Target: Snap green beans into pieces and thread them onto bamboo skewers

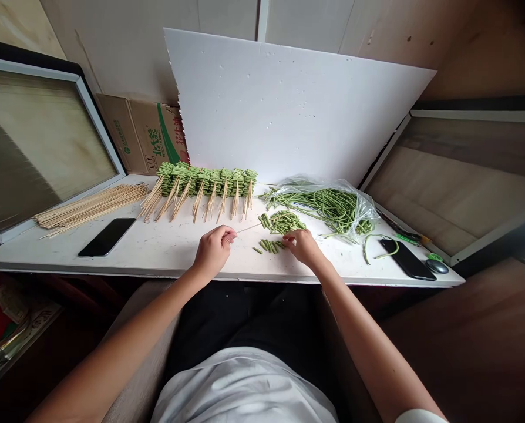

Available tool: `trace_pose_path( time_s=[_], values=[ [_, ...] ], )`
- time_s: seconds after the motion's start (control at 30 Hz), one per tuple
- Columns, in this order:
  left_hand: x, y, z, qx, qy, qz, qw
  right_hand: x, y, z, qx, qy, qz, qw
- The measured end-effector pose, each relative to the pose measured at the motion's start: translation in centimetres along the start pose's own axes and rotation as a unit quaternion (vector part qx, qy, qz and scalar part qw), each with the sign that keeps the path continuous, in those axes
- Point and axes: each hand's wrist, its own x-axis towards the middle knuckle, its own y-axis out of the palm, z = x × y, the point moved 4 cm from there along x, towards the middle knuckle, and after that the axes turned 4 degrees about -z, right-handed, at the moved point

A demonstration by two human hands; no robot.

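The left hand had its fingers shut on a thin wooden skewer. The right hand was just beside the cut green beans on the white desk. Its fingers curled down, but their tips were hidden, so it was hard to tell if they held a bean.

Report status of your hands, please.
Left hand pinching thin wooden skewer, green bean pieces on tip. Right hand at loose cut green bean pieces. Nothing in the way.
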Motion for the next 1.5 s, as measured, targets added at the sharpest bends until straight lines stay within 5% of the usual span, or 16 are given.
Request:
trace_pose_path(
  time_s=[0.23, 0.37, 0.5, 0.6, 0.77, 1.5],
  values=[
    [-0.1, 0.1, 0.2, 0.004, 0.007, 0.003, 1.0, -0.8, -0.6, 1.0, -0.042, 0.009, -0.038, 0.998],
    [0.1, -0.1, 0.3, 0.006, 0.007, 0.002, 1.0, -0.3, -1.6, -0.4, 0.175, 0.059, -0.057, 0.981],
    [0.4, -0.5, 0.2, 0.013, 0.014, -0.001, 1.0, 0.2, -3.0, -1.7, 0.497, 0.101, -0.044, 0.861],
    [0.4, -0.6, 0.0, 0.018, 0.017, 0.001, 1.0, 0.1, -3.5, -1.3, 0.617, 0.111, -0.019, 0.779],
    [0.3, -0.5, -0.2, 0.026, 0.02, 0.003, 0.999, -0.1, -3.4, -0.2, 0.692, 0.124, 0.014, 0.711],
    [0.2, -0.6, 0.2, 0.053, -0.017, 0.009, 0.998, -0.3, -3.5, 0.5, 0.69, 0.133, 0.0, 0.711]
  ],
)
